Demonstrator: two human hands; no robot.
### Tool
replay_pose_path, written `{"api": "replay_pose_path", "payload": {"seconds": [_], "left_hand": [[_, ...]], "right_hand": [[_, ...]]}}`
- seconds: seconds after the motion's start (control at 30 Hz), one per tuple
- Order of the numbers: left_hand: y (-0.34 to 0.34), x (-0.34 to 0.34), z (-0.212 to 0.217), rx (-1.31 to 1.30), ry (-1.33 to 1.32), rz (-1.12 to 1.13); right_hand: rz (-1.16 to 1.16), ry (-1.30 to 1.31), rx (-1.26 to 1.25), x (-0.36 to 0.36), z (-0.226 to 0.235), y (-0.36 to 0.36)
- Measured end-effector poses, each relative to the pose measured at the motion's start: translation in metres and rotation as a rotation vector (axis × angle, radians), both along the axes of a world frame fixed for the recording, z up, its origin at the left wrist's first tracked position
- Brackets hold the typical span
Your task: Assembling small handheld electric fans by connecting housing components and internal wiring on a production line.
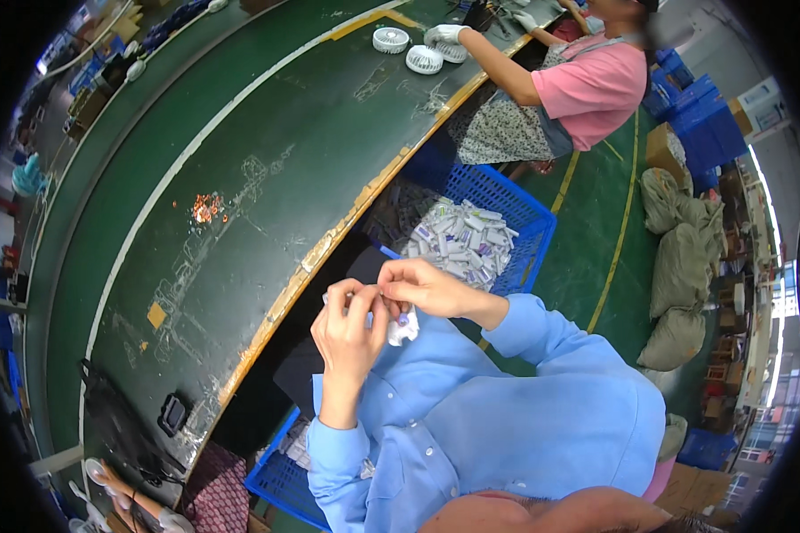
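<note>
My left hand (pixel 350 330) and my right hand (pixel 428 288) meet in front of my chest, both with bent, closed fingers. Between them is a small white plastic piece with a purple spot (pixel 404 327), partly covered by the fingers. The fingertips of both hands pinch at its upper end; what exactly lies between them is hidden. Just beyond my right hand, a blue plastic basket (pixel 542 226) is heaped with small white and grey plastic parts (pixel 462 240), some with purple or green bits.
A dark green workbench (pixel 267 178) runs along my left, its yellowed edge worn. Small copper-coloured pieces (pixel 206 209) lie on it, with a black bag (pixel 120 417) nearer. A co-worker in pink (pixel 596 93) handles round white fans (pixel 424 59). Another blue basket (pixel 284 480) stands below the bench.
</note>
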State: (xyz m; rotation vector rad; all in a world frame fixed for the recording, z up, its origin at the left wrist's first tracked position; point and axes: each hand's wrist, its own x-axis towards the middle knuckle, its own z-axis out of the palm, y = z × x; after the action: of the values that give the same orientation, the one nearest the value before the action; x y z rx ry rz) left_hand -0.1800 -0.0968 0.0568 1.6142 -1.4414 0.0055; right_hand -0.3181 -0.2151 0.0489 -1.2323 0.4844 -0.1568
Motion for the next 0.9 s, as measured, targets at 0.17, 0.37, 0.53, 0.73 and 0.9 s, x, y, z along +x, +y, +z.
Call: {"api": "replay_pose_path", "payload": {"seconds": [0.17,0.37,0.53,0.73,0.9], "left_hand": [[0.011,0.004,0.004,0.141,-0.109,-0.080],[0.016,0.002,0.004,0.135,0.077,-0.057],[0.020,0.002,0.006,0.137,0.273,-0.066],[0.023,-0.003,0.009,0.164,0.080,0.026],[0.023,-0.004,0.009,0.078,0.155,0.056]], "right_hand": [[0.062,0.105,-0.188,0.002,-0.006,0.000],[0.098,0.009,-0.069,0.004,-0.007,0.001],[0.081,0.021,-0.270,0.007,0.008,0.007],[0.125,0.105,-0.270,0.004,0.012,0.010],[0.062,-0.012,-0.076,0.007,0.003,0.015]]}}
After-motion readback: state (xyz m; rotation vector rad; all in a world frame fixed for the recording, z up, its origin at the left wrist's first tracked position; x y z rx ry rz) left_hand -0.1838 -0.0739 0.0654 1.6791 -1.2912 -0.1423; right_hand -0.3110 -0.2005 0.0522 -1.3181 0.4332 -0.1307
